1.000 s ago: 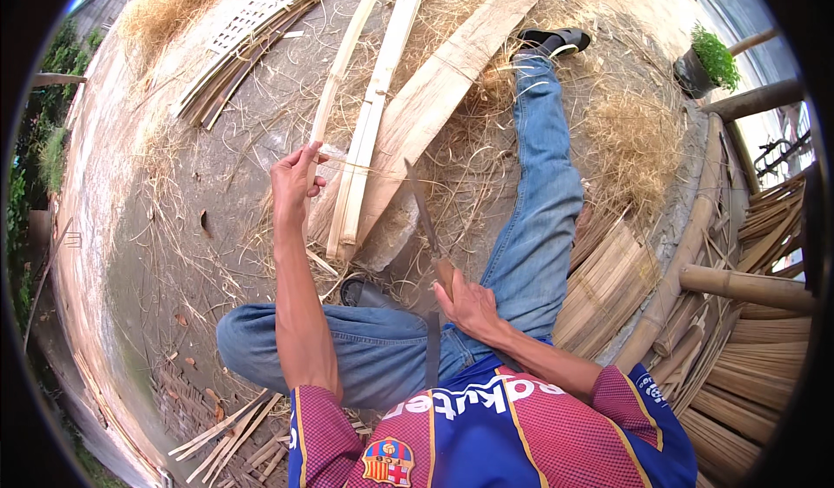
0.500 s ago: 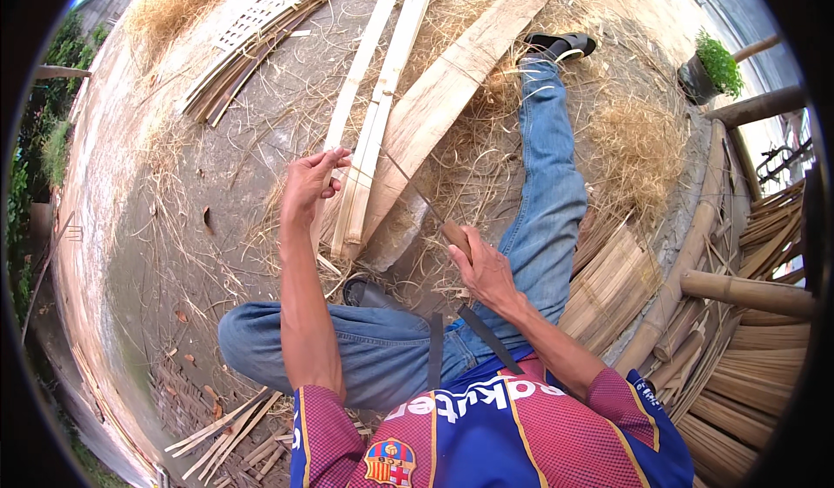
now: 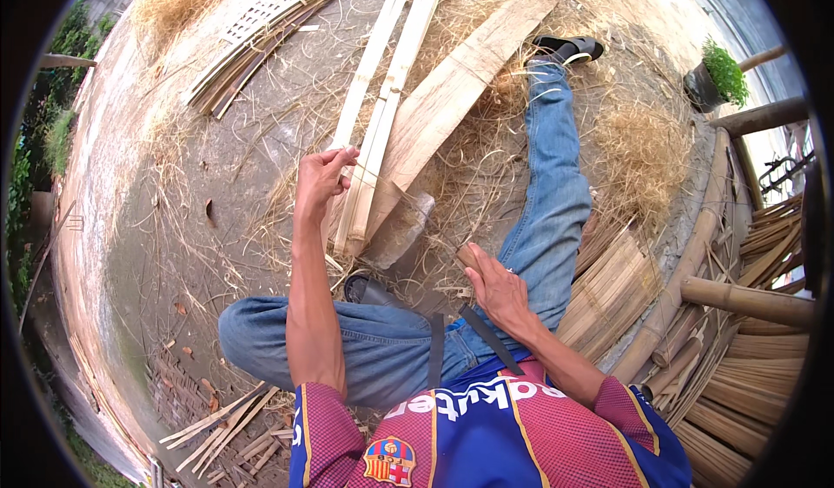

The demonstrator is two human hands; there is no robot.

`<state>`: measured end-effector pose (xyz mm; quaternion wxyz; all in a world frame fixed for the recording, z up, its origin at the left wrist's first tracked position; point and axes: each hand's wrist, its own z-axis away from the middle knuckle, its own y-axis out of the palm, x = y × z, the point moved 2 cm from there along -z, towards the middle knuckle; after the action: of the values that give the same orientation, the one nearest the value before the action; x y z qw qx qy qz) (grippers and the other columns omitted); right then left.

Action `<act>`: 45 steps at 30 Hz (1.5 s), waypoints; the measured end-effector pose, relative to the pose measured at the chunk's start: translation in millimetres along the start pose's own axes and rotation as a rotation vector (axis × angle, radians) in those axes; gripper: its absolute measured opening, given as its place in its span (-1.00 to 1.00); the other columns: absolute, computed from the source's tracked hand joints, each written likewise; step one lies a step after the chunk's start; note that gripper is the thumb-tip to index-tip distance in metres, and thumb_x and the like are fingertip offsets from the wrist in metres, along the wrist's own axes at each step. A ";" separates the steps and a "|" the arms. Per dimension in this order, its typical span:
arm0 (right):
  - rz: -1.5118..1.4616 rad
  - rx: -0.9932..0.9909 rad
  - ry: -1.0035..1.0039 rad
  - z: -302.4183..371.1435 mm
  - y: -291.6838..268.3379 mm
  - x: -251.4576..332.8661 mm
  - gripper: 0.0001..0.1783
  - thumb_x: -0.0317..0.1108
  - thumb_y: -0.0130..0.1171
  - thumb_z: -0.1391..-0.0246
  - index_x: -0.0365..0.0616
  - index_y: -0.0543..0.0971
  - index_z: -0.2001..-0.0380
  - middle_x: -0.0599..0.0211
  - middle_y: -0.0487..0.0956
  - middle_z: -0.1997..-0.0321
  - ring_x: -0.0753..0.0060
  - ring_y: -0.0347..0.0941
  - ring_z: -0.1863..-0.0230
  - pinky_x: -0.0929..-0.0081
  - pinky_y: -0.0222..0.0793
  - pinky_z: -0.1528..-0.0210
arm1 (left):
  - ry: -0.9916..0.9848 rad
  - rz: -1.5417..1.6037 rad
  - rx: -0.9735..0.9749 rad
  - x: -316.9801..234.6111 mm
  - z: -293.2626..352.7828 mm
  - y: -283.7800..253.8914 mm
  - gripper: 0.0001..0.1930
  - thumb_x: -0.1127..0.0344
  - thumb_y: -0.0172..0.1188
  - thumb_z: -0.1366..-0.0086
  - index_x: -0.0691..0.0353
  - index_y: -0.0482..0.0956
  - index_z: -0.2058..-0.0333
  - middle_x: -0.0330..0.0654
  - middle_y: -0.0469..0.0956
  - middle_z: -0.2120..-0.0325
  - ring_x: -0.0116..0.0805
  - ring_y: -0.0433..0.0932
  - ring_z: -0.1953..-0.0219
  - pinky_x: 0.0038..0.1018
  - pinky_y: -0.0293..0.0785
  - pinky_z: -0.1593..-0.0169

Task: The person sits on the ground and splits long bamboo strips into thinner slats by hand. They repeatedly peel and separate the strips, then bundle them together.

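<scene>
My left hand (image 3: 323, 177) is closed in a pinch, with what looks like a thin bamboo strip at its fingertips; the strip is hard to make out. Just beside it lie long pale bamboo slats (image 3: 388, 97), their near ends close to my wrist. My right hand (image 3: 502, 295) is wrapped round the wooden handle of a knife (image 3: 466, 254), over my stretched-out thigh. The knife's blade does not show clearly. Between the hands, a wide wooden board (image 3: 465, 97) leans with its near end by a grey stone block (image 3: 407, 230).
Bamboo shavings (image 3: 638, 154) lie heaped right of my straight leg. Split bamboo (image 3: 612, 293) is stacked near a bamboo-pole railing (image 3: 738, 300). A potted plant (image 3: 719, 75) stands far right. Darker strips (image 3: 248, 58) lie far left; short sticks (image 3: 228, 427) lie near left.
My right hand has drawn back a little towards me and to the right with the knife, whose blade showed plainly before. My left hand stays nearly in place, slightly right.
</scene>
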<state>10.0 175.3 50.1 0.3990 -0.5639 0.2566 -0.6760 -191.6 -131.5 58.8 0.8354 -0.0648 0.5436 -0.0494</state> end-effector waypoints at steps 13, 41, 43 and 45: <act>-0.321 -0.194 0.172 -10.4 0.7 -23.3 -0.46 -0.12 -0.04 -0.37 -0.14 0.31 -0.31 -0.22 0.54 -0.08 -0.20 0.53 -0.05 0.09 0.46 -0.04 | -0.015 0.091 0.010 -19.9 17.2 -20.4 -0.62 0.05 0.29 -0.35 0.31 0.69 0.15 -0.23 0.64 0.33 -0.64 0.44 0.64 -0.74 0.20 0.66; -0.676 0.109 -0.091 -140.6 17.7 48.8 -0.66 -0.32 0.04 -0.29 -0.23 0.60 -0.02 0.23 0.65 0.45 0.41 0.55 0.44 0.38 0.43 0.33 | -0.085 0.196 -0.088 -11.0 86.5 30.7 -0.43 0.13 0.23 -0.41 0.30 0.36 -0.28 -0.18 0.65 0.33 -0.61 0.38 0.71 -0.70 0.13 0.71; -0.656 0.059 -0.058 -158.2 19.2 31.5 -0.65 -0.30 0.04 -0.28 -0.22 0.58 -0.04 0.23 0.64 0.47 0.42 0.56 0.43 0.38 0.43 0.30 | -0.077 0.199 -0.050 -0.1 87.1 29.7 -0.45 0.18 0.18 -0.44 0.33 0.32 -0.28 -0.20 0.64 0.37 -0.60 0.39 0.72 -0.69 0.12 0.71; -0.621 0.134 -0.095 -167.6 16.3 33.7 -0.66 -0.28 0.08 -0.26 -0.21 0.57 -0.02 0.25 0.66 0.44 0.45 0.56 0.40 0.38 0.43 0.27 | -0.138 0.255 0.037 12.8 92.5 31.7 -0.54 0.19 0.15 -0.45 0.33 0.38 -0.20 -0.22 0.62 0.40 -0.61 0.37 0.72 -0.69 0.12 0.72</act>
<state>-149.6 121.1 17.0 0.2216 -0.6186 0.0083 -0.7537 -101.3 -97.1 79.2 0.8714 0.0172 0.4875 0.0516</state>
